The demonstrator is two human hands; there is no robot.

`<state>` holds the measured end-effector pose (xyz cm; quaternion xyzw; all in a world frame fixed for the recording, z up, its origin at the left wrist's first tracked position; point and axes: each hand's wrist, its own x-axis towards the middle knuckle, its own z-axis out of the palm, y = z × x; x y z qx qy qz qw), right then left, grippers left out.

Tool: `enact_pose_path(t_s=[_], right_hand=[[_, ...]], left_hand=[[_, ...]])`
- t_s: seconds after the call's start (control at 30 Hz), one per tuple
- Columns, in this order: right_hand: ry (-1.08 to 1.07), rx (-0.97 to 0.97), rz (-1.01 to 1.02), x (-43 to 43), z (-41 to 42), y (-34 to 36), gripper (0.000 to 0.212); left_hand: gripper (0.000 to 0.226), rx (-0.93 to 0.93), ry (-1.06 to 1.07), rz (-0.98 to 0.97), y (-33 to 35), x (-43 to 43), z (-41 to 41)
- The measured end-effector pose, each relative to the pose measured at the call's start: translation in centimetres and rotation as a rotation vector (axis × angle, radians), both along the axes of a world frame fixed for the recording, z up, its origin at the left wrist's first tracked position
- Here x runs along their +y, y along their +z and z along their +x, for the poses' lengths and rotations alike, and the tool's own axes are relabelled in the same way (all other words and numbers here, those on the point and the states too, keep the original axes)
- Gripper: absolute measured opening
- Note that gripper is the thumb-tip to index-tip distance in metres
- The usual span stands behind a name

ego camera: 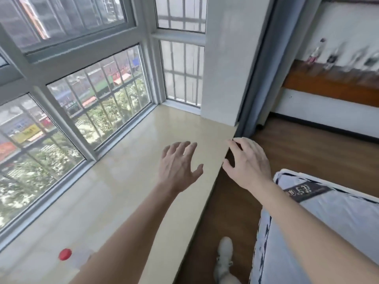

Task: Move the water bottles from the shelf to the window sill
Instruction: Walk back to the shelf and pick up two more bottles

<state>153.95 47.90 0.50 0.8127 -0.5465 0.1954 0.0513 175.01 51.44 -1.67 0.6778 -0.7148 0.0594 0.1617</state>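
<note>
**Item 1, window sill** (143,160): pale, glossy ledge running from near left to far centre under the barred window (98,95). It carries one clear water bottle with a red cap (65,254) at the near left. The bottle's body is partly hidden by the left forearm, so whether it stands or lies cannot be told.

**Item 2, shelf** (328,83): brown wooden ledge on the far right wall, well apart from the sill. Several bottles (316,51) stand on it, blurred; the count is uncertain.

**Item 3, left hand** (178,162): fingers spread apart, holding nothing, above the middle of the sill.

**Item 4, right hand** (248,160): fingers loosely curled and apart, holding nothing, just past the sill's right edge, over the wooden floor (297,150).

**Item 5, surroundings:** grey curtain (260,68) between sill and shelf; bed (328,212) near right; a foot in a white shoe (224,255) on the floor at near centre.

**Status (judged):** one bottle delivered, the rest awaiting collection.

**Risks (judged):**
- The left forearm passes just beside the delivered bottle, and a careless swing could knock it off the sill.
- The path to the shelf is narrow between bed and sill, so a foot may catch.
- Gripping two smooth bottles at once invites a slip.
- Bottles set too near the sill's right edge could tip to the floor.
</note>
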Motion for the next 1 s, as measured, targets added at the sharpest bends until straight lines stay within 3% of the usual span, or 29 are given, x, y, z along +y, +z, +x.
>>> enact_pose_path(t_s=[0.3, 0.7, 1.0], right_hand=[[-0.104, -0.025, -0.014, -7.8, -5.5, -2.4, 0.047], [-0.191, -0.029, -0.002, -28.8, -17.5, -3.2, 0.050], [-0.253, -0.043, -0.023, -38.8, -24.2, -3.6, 0.049]], left_hand=[[0.068, -0.014, -0.106, 0.008, -1.5, -9.9, -5.1], [0.061, -0.009, -0.179, -0.041, -1.1, -32.6, -16.6], [0.059, 0.004, -0.256, -0.052, -0.1, -44.4, -23.7]])
